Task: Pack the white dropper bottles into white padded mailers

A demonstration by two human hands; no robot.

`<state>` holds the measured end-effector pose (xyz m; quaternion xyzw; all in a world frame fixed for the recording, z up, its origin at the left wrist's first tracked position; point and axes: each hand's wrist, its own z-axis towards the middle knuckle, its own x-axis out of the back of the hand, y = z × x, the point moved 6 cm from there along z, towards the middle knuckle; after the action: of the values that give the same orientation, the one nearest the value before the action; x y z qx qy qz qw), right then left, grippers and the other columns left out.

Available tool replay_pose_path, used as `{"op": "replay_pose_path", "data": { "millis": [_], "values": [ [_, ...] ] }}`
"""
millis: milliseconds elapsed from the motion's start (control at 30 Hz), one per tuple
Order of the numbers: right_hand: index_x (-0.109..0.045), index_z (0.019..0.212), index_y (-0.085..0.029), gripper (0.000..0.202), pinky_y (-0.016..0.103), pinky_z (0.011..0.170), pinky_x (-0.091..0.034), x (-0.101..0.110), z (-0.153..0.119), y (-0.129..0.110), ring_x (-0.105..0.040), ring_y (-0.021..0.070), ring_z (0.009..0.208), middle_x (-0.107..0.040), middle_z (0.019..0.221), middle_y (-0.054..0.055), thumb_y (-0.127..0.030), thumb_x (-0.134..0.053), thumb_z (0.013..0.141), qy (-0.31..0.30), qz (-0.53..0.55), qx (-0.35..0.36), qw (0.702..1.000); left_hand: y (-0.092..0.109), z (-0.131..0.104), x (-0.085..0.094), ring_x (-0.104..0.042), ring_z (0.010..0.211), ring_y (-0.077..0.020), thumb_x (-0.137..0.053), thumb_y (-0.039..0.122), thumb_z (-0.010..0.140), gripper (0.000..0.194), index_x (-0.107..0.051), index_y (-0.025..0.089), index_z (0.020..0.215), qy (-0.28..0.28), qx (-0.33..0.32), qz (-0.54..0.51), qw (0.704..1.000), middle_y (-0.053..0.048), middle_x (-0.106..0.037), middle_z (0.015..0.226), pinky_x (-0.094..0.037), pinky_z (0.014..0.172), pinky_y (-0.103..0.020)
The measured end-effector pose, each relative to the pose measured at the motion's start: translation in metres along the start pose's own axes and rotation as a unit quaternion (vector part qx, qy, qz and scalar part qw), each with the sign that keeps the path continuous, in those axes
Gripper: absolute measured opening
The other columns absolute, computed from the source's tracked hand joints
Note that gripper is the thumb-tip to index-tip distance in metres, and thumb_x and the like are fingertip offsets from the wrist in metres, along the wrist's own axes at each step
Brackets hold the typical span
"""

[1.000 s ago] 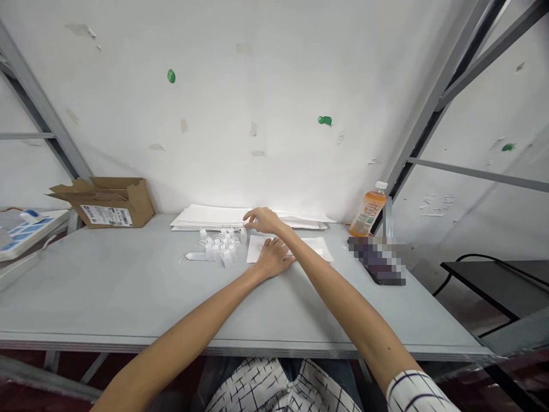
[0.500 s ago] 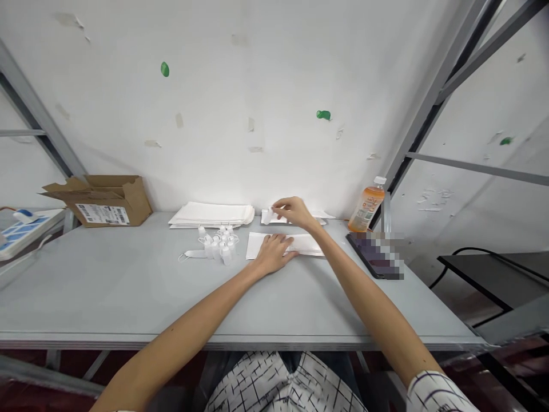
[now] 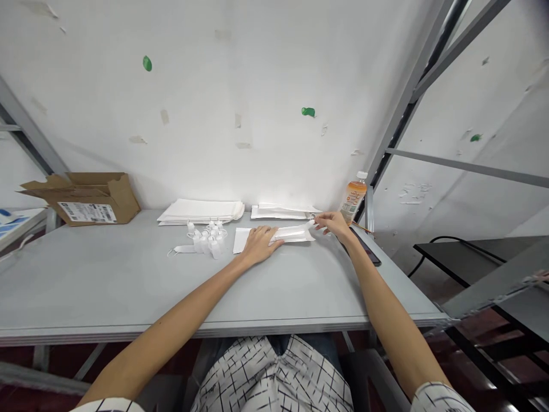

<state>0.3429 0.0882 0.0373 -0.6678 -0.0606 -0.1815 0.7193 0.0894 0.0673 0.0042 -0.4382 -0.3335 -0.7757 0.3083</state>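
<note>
Flat on a white paper envelope, my left hand rests with its fingers stretched out and thumb apart. At the envelope's right end, my right hand pinches a small white plastic bottle with a thin loop on it. Whether the bottle's lower end is inside the envelope, I cannot tell. To the left of my left hand stands a group of several small white bottles with loops, and one of them lies on its side.
White envelopes are stacked by the wall, with a second pile to their right. An open cardboard box stands at the left. At the right are an orange drink bottle and a dark phone on the grey table.
My right hand has moved right with the small bottle, from above the back pile to the envelope's right end. My left hand stays on the envelope. The view has shifted slightly right.
</note>
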Motion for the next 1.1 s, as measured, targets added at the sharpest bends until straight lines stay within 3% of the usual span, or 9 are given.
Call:
{"op": "replay_pose_path", "data": {
  "millis": [133, 233, 433, 533, 667, 833, 1100],
  "values": [
    [-0.068, 0.072, -0.012, 0.015, 0.019, 0.044, -0.043, -0.007, -0.001, 0.002, -0.069, 0.0171, 0.066, -0.072, 0.080, 0.011, -0.024, -0.076, 0.067, -0.025, 0.006, -0.014, 1.000, 0.002, -0.001, 0.002, -0.056, 0.116, -0.0271, -0.048, 0.049, 0.098, 0.042, -0.060, 0.021, 0.127, 0.005, 0.001, 0.003, 1.000, -0.010, -0.065, 0.119, -0.041, 0.101, -0.044],
    [-0.070, 0.070, -0.013, 0.018, 0.019, 0.045, -0.040, -0.020, -0.003, 0.004, -0.066, 0.0163, 0.065, -0.070, 0.072, 0.008, -0.026, -0.076, 0.060, -0.101, 0.005, -0.020, 0.995, 0.004, -0.001, 0.002, -0.056, 0.116, -0.0283, -0.051, 0.049, 0.097, 0.043, -0.059, 0.020, 0.128, 0.004, -0.005, 0.002, 1.000, -0.011, -0.064, 0.120, -0.041, 0.101, -0.045],
    [-0.070, 0.061, -0.013, 0.012, 0.021, 0.044, -0.023, -0.041, -0.015, 0.006, -0.035, 0.0062, 0.046, -0.053, 0.049, -0.004, -0.024, -0.065, 0.056, -0.223, -0.085, -0.008, 0.971, 0.002, 0.000, 0.000, -0.056, 0.116, -0.0291, -0.052, 0.049, 0.096, 0.043, -0.060, 0.021, 0.126, 0.001, -0.014, 0.001, 1.000, -0.011, -0.064, 0.121, -0.042, 0.101, -0.045],
    [-0.061, 0.052, -0.015, 0.010, 0.021, 0.045, -0.019, -0.049, -0.019, 0.000, -0.029, 0.0055, 0.046, -0.043, 0.045, -0.006, -0.022, -0.057, 0.057, -0.252, -0.095, 0.022, 0.963, 0.001, 0.000, -0.002, -0.056, 0.118, -0.0290, -0.052, 0.049, 0.096, 0.044, -0.059, 0.021, 0.129, -0.002, -0.021, -0.001, 1.000, -0.011, -0.063, 0.122, -0.042, 0.103, -0.046],
    [-0.052, 0.045, -0.016, 0.013, 0.021, 0.045, -0.020, -0.053, -0.021, -0.006, -0.031, 0.0056, 0.046, -0.040, 0.042, -0.006, -0.021, -0.054, 0.056, -0.264, -0.101, 0.043, 0.958, -0.001, 0.000, -0.002, -0.055, 0.120, -0.0285, -0.051, 0.050, 0.096, 0.046, -0.057, 0.023, 0.133, -0.003, -0.028, -0.007, 1.000, -0.010, -0.062, 0.125, -0.041, 0.104, -0.045],
    [-0.069, 0.066, -0.015, 0.014, 0.020, 0.044, -0.021, -0.046, -0.017, 0.000, -0.045, 0.0089, 0.049, -0.055, 0.049, -0.002, -0.023, -0.061, 0.058, -0.242, -0.093, 0.004, 0.966, 0.000, 0.000, -0.002, -0.054, 0.123, -0.0300, -0.052, 0.050, 0.095, 0.049, -0.057, 0.019, 0.133, -0.013, -0.026, -0.006, 1.000, -0.013, -0.061, 0.127, -0.041, 0.106, -0.047],
    [-0.073, 0.078, -0.011, 0.024, 0.019, 0.042, -0.029, -0.052, -0.019, 0.002, -0.051, 0.0092, 0.044, -0.062, 0.049, 0.000, -0.019, -0.060, 0.059, -0.265, -0.041, -0.006, 0.963, -0.001, 0.000, -0.004, -0.054, 0.122, -0.0296, -0.052, 0.051, 0.095, 0.048, -0.057, 0.022, 0.133, -0.009, -0.035, -0.004, 0.999, -0.012, -0.060, 0.129, -0.041, 0.106, -0.047]
  ]
}}
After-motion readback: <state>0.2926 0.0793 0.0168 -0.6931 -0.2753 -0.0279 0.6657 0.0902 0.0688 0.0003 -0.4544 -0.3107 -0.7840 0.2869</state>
